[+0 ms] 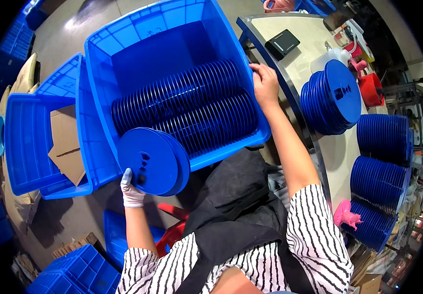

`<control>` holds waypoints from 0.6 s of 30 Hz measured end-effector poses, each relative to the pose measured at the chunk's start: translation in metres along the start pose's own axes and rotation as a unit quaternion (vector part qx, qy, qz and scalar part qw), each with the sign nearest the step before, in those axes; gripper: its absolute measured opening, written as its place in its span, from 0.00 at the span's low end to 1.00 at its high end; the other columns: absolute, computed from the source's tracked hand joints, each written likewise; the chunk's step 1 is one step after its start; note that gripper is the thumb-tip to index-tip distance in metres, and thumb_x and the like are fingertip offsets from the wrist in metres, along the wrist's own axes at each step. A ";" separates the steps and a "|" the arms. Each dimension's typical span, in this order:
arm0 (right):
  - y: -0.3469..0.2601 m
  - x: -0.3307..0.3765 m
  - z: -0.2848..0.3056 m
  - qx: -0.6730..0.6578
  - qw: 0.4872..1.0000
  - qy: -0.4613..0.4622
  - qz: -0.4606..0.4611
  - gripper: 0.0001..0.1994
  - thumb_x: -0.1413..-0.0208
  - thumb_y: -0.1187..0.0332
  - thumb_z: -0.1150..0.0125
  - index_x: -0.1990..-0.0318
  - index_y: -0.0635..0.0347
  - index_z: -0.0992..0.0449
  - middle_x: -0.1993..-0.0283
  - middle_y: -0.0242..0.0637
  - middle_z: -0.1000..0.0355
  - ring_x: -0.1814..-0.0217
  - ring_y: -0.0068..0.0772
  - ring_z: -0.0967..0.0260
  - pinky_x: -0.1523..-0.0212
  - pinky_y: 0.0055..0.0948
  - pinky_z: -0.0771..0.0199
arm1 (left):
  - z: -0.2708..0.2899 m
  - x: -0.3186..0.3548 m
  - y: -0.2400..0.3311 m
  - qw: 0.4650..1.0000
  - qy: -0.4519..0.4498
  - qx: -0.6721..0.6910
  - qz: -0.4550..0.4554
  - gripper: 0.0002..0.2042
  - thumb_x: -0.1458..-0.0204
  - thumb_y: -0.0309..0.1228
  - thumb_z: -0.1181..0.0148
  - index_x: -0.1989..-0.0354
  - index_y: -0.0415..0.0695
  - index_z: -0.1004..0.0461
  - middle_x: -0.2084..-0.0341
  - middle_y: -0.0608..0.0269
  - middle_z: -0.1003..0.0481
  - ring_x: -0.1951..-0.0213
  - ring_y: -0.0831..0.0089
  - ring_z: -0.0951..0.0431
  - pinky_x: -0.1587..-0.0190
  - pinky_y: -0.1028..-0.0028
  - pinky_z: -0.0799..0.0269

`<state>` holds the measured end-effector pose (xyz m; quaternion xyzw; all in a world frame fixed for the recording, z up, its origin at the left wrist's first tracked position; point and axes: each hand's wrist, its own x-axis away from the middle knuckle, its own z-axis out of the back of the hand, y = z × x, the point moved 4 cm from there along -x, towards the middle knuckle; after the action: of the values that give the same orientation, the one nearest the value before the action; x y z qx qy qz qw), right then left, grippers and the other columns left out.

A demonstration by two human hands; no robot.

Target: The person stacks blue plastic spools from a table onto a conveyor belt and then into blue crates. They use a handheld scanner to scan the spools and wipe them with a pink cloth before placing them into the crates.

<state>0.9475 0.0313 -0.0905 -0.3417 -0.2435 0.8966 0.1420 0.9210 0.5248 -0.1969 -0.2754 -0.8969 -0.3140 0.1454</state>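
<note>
A few round blue plastic discs (155,159), each with a small cut-out near the middle, are gripped at their lower left edge by my left hand (132,188), which wears a white glove. They overlap the near left corner of a big blue bin (172,54). Inside it, two rows of thin blue discs (182,90) stand on edge, packed closely side by side. My bare right hand (265,85) rests on the bin's right rim with its fingers curled over it. The thumb and fingertips are partly hidden by the rim.
To the right, a table (290,27) carries a leaning stack of blue discs (339,93), more disc rows (378,176), a black box (282,44), a red container (371,90) and a pink bundle (347,215). Left stands another blue bin (23,142) with cardboard (64,130). A red stool (172,232) is below.
</note>
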 end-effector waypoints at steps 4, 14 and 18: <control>-0.051 0.069 0.007 -0.264 0.948 -0.129 -0.120 0.11 0.46 0.74 0.44 0.54 0.60 0.22 0.53 0.38 0.25 0.54 0.32 0.26 0.53 0.28 0.27 | -0.003 -0.002 -0.002 1.000 0.016 -0.011 -0.008 0.29 0.50 0.38 0.37 0.40 0.40 0.36 0.48 0.51 0.27 0.51 0.55 0.23 0.47 0.56 0.25; -0.129 0.200 0.036 -0.567 0.642 -0.273 -0.438 0.22 0.35 0.62 0.47 0.39 0.65 0.37 0.42 0.37 0.31 0.42 0.27 0.35 0.39 0.30 0.38 | -0.072 -0.001 -0.080 0.998 -0.010 -0.012 0.062 0.23 0.49 0.31 0.37 0.44 0.40 0.33 0.57 0.56 0.23 0.63 0.66 0.20 0.63 0.69 0.20; -0.113 0.209 0.064 -0.633 0.557 -0.274 -0.463 0.21 0.36 0.61 0.46 0.41 0.61 0.36 0.46 0.34 0.28 0.46 0.27 0.31 0.44 0.28 0.32 | -0.077 0.008 -0.097 0.995 -0.018 0.000 0.102 0.27 0.50 0.32 0.35 0.41 0.42 0.35 0.52 0.55 0.25 0.57 0.65 0.21 0.56 0.66 0.21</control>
<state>0.7617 0.1927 -0.1026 0.0779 -0.9000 0.3730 0.2114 0.8648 0.4151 -0.1815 -0.3712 -0.8666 -0.2924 0.1601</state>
